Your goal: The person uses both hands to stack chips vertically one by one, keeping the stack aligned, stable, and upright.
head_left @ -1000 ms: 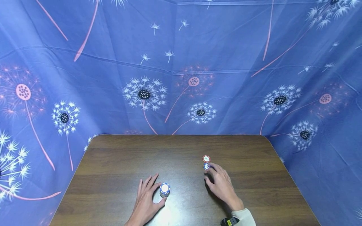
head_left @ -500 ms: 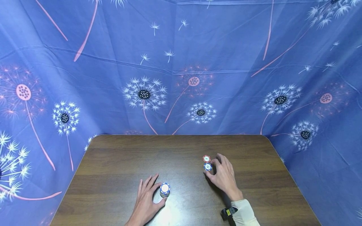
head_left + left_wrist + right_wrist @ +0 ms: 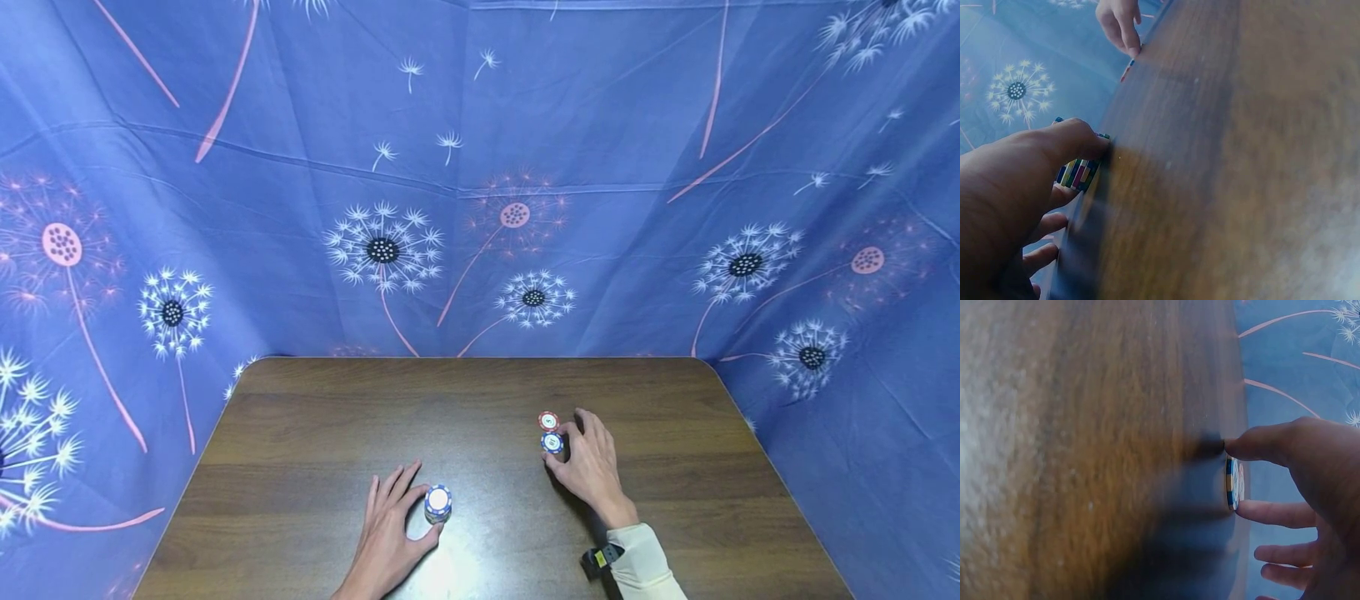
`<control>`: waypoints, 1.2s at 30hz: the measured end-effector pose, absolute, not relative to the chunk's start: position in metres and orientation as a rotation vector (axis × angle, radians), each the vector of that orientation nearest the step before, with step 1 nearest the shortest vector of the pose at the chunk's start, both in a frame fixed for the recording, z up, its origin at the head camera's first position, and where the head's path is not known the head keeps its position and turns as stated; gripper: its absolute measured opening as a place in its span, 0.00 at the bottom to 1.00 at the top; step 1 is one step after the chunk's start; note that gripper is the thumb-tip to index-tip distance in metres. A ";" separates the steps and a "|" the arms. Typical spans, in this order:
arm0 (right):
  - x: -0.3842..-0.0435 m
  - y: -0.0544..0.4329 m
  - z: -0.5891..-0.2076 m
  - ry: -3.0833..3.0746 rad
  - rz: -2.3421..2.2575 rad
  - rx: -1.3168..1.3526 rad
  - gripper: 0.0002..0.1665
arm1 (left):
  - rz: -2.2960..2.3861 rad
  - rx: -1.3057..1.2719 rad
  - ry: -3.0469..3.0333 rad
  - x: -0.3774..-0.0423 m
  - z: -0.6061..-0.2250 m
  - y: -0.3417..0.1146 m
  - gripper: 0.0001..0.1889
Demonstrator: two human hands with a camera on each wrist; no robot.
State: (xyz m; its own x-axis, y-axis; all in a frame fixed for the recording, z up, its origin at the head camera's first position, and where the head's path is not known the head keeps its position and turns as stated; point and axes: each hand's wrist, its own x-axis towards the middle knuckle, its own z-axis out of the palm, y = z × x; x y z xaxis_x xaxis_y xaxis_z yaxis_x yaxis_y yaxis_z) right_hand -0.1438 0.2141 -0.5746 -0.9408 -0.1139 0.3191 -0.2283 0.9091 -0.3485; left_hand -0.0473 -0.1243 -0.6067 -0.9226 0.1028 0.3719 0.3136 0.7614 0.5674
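A stack of poker chips (image 3: 438, 500), a blue-and-white one on top, stands on the table left of centre. My left hand (image 3: 386, 527) grips its side between thumb and index finger, the other fingers spread. In the left wrist view, the stack (image 3: 1077, 175) shows several colours along its edge. Farther right, a blue poker chip (image 3: 552, 442) lies flat, and my right hand (image 3: 594, 471) pinches it by the rim. The right wrist view has thumb and index finger at opposite edges of this blue chip (image 3: 1231, 482). Just behind it lies a red poker chip (image 3: 549, 420).
The brown wooden table (image 3: 337, 408) has rounded back corners. A blue cloth (image 3: 300, 208) with dandelion prints hangs behind it and along both sides. A dark wrist device (image 3: 600, 560) sits by the light sleeve (image 3: 645, 560) of the right arm.
A second ago my right fingers partly covered the blue chip; they have shifted so that thumb and index finger sit at its rim. My left hand and the stack have stayed put.
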 end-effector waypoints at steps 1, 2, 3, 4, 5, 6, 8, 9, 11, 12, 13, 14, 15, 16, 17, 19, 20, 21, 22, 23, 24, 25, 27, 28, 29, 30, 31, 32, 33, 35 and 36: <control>-0.144 0.214 -0.575 -2.774 0.563 0.253 0.26 | -0.929 -0.322 -2.641 -0.047 -0.607 -0.124 0.27; -0.144 0.215 -0.575 -2.770 0.563 0.250 0.26 | -0.929 -0.322 -2.643 -0.047 -0.607 -0.124 0.27; -0.144 0.215 -0.575 -2.766 0.563 0.249 0.26 | -0.930 -0.321 -2.646 -0.047 -0.606 -0.124 0.27; -0.144 0.216 -0.575 -2.765 0.561 0.247 0.25 | -0.932 -0.320 -2.650 -0.047 -0.606 -0.124 0.27; -0.145 0.216 -0.576 -2.768 0.561 0.243 0.25 | -0.932 -0.317 -2.654 -0.047 -0.606 -0.124 0.27; -0.145 0.216 -0.576 -2.767 0.561 0.243 0.24 | -0.933 -0.315 -2.658 -0.047 -0.606 -0.124 0.27; -0.146 0.217 -0.576 -2.768 0.558 0.244 0.23 | -0.934 -0.313 -2.663 -0.047 -0.606 -0.124 0.27; -0.146 0.218 -0.576 -2.768 0.557 0.247 0.22 | -0.937 -0.312 -2.665 -0.047 -0.605 -0.124 0.27; -0.146 0.218 -0.576 -2.768 0.562 0.252 0.22 | -0.937 -0.312 -2.666 -0.047 -0.605 -0.124 0.26; -0.147 0.219 -0.576 -2.768 0.566 0.255 0.22 | -0.938 -0.314 -2.665 -0.047 -0.605 -0.124 0.26; -0.147 0.219 -0.576 -2.770 0.569 0.256 0.22 | -0.940 -0.316 -2.663 -0.047 -0.605 -0.124 0.27; -0.147 0.219 -0.576 -2.769 0.570 0.258 0.22 | -0.940 -0.318 -2.662 -0.047 -0.605 -0.125 0.27; -0.147 0.219 -0.576 -2.768 0.573 0.261 0.22 | -0.939 -0.318 -2.661 -0.047 -0.606 -0.125 0.27; -0.147 0.219 -0.576 -2.771 0.576 0.262 0.22 | -0.936 -0.319 -2.659 -0.047 -0.606 -0.125 0.26; -0.148 0.219 -0.576 -2.769 0.579 0.265 0.22 | -0.935 -0.320 -2.657 -0.047 -0.606 -0.125 0.27; -0.149 0.218 -0.577 -2.766 0.583 0.273 0.21 | -0.935 -0.320 -2.655 -0.047 -0.607 -0.125 0.27; -0.149 0.218 -0.577 -2.762 0.582 0.278 0.21 | -0.932 -0.318 -2.656 -0.047 -0.607 -0.125 0.27; -0.150 0.218 -0.578 -2.761 0.583 0.280 0.20 | -0.931 -0.317 -2.656 -0.047 -0.607 -0.125 0.27; -0.150 0.218 -0.578 -2.759 0.587 0.282 0.20 | -0.930 -0.317 -2.654 -0.047 -0.607 -0.125 0.27; -0.151 0.218 -0.578 -2.755 0.590 0.284 0.20 | -0.931 -0.318 -2.652 -0.047 -0.606 -0.125 0.27; -0.152 0.218 -0.578 -2.756 0.592 0.285 0.20 | -0.929 -0.317 -2.652 -0.047 -0.606 -0.125 0.27; -0.153 0.219 -0.579 -2.758 0.591 0.283 0.20 | -0.931 -0.317 -2.651 -0.047 -0.606 -0.125 0.27; -0.153 0.219 -0.579 -2.764 0.589 0.277 0.20 | -0.933 -0.321 -2.651 -0.047 -0.606 -0.125 0.27; -0.154 0.220 -0.580 -2.768 0.586 0.272 0.20 | -0.933 -0.323 -2.654 -0.047 -0.606 -0.125 0.27; -0.154 0.220 -0.580 -2.771 0.579 0.268 0.20 | -0.935 -0.323 -2.657 -0.047 -0.606 -0.125 0.27; -0.154 0.221 -0.581 -2.773 0.571 0.265 0.21 | -0.932 -0.322 -2.662 -0.047 -0.606 -0.124 0.27; -0.154 0.221 -0.581 -2.774 0.561 0.265 0.20 | -0.936 -0.322 -2.667 -0.047 -0.606 -0.124 0.27; -0.153 0.221 -0.581 -2.774 0.554 0.264 0.20 | -0.937 -0.319 -2.673 -0.047 -0.606 -0.124 0.27; -0.152 0.222 -0.581 -2.773 0.552 0.264 0.21 | -0.940 -0.317 -2.678 -0.046 -0.606 -0.124 0.27; -0.151 0.222 -0.581 -2.772 0.540 0.269 0.21 | -0.937 -0.317 -2.672 -0.046 -0.605 -0.124 0.27; -0.150 0.222 -0.581 -2.768 0.535 0.274 0.21 | -0.936 -0.320 -2.666 -0.046 -0.605 -0.124 0.27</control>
